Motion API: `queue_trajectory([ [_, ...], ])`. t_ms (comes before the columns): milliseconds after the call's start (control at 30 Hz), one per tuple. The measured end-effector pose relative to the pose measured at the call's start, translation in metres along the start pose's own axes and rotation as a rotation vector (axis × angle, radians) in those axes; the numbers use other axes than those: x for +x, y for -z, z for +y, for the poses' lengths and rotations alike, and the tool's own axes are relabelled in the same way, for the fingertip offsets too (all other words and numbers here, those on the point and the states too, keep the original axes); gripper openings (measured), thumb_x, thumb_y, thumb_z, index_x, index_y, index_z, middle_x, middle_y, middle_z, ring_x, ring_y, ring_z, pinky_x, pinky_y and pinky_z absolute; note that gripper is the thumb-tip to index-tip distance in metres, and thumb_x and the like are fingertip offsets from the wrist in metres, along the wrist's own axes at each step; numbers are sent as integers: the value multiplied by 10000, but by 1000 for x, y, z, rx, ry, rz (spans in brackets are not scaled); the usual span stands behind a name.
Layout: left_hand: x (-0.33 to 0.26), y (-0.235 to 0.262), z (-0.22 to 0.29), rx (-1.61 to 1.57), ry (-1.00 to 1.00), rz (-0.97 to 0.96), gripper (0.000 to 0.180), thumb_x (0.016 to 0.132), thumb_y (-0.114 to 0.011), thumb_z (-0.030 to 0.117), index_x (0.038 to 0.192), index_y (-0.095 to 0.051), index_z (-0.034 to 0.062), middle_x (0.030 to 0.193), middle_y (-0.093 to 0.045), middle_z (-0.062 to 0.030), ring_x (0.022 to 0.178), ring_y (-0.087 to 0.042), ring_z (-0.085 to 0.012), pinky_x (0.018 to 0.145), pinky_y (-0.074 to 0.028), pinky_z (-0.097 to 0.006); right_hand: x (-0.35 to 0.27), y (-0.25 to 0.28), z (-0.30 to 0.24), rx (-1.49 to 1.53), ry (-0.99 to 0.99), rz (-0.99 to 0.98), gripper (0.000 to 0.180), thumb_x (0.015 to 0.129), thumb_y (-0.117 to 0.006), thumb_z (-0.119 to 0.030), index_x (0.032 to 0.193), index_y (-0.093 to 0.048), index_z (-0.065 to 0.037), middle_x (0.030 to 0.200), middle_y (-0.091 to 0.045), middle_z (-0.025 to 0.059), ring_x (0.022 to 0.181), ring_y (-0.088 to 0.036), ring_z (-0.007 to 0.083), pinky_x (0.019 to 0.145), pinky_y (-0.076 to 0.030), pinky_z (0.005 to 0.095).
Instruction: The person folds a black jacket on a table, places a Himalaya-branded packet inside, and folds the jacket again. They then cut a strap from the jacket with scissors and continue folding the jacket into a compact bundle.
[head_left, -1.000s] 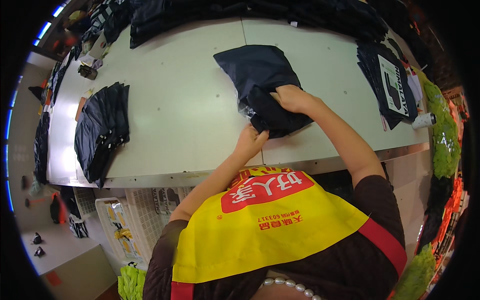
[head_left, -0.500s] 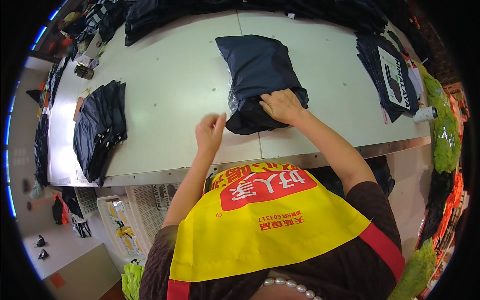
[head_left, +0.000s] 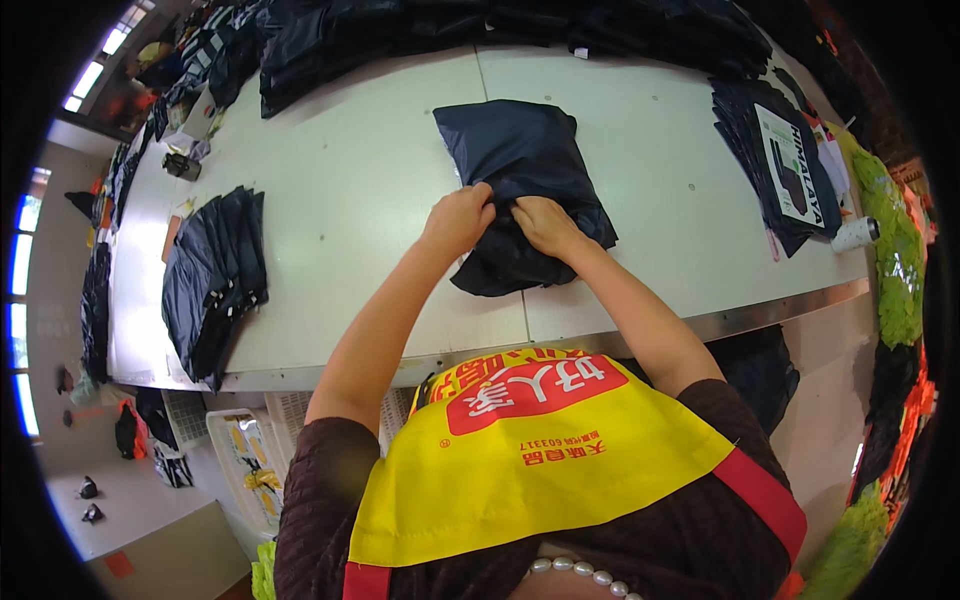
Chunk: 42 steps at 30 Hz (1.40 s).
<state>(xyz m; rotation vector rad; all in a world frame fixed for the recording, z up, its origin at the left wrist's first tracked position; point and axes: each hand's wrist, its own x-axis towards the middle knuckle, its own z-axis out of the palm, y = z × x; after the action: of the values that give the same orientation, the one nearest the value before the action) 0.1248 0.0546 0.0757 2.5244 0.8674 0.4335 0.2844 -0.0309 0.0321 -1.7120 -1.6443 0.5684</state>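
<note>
**A:** What are the hands doing?

**B:** Both meet at the middle of a dark navy bagged garment point(head_left: 525, 190) lying flat on the white counter point(head_left: 370, 200). The left hand point(head_left: 458, 218) has its fingers curled and pressed together, pinching a fold of the bag's near left edge. The right hand point(head_left: 540, 222) sits just beside it, nearly touching, fingers bent down into the same fold and closed on the material.

**A:** How does the garment lie about that grip?

**B:** Its bulk stretches away beyond the grip as a smooth, rounded rectangle. A smaller, crumpled part spills toward the person, under the wrists, ending short of the counter's metal front edge.

**A:** What lies further out?

**B:** Well off to the left of the grip, a fanned stack of dark folded garments point(head_left: 212, 275) rests near the counter's front edge. Well off to the right, another dark stack point(head_left: 775, 170) carries a white printed card on top, and a small white cup-like object point(head_left: 853, 234) lies on its side just beyond it. Far beyond the grip, along the back of the counter, runs a long heap of dark clothing point(head_left: 480, 30).

**A:** And nearest the camera?

**B:** Below the grip, both bare forearms run back to short brown sleeves and a yellow apron point(head_left: 540, 470) with a red panel. A white plastic crate point(head_left: 245, 470) stands on the floor, lower left.
</note>
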Motion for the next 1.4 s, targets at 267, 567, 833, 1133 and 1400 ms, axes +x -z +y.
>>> queue_trajectory([
  [267,-3,6,28,2,-272,137,70,796,-576,77,842,-538,40,744,-566,-145,708,-565,-344,612,-449,-420,18,-11,-23,-379,18,-374,396,873,-445,-325,1134,-573,-55,1171,-573,191,1104,-540,324,969,-375,424],
  [567,1,4,56,200,-98,280,347,717,-582,47,1063,-554,48,893,-561,-125,834,-560,-311,691,-467,-394,46,-7,0,-118,76,-161,458,884,-433,-353,1225,-526,-62,1259,-527,192,1166,-507,312,1024,-333,416],
  [833,25,-24,58,112,-156,195,327,763,-563,11,1082,-521,66,838,-525,-125,766,-571,-287,613,-489,-369,82,17,5,-62,159,283,470,886,-431,-360,1242,-510,-64,1276,-512,191,1176,-498,309,1032,-322,414],
  [1133,67,-27,48,264,-291,379,160,776,-582,59,911,-496,63,689,-552,-106,616,-585,-292,519,-486,-393,86,9,13,-29,161,309,484,887,-430,-368,1260,-493,-66,1294,-495,189,1188,-489,306,1042,-310,411],
  [1400,60,-30,64,-85,-315,145,126,812,-589,64,840,-470,34,631,-549,-151,575,-573,-338,496,-463,-407,91,43,28,-32,142,360,497,888,-428,-374,1276,-478,-68,1311,-480,188,1199,-481,304,1050,-300,409],
])
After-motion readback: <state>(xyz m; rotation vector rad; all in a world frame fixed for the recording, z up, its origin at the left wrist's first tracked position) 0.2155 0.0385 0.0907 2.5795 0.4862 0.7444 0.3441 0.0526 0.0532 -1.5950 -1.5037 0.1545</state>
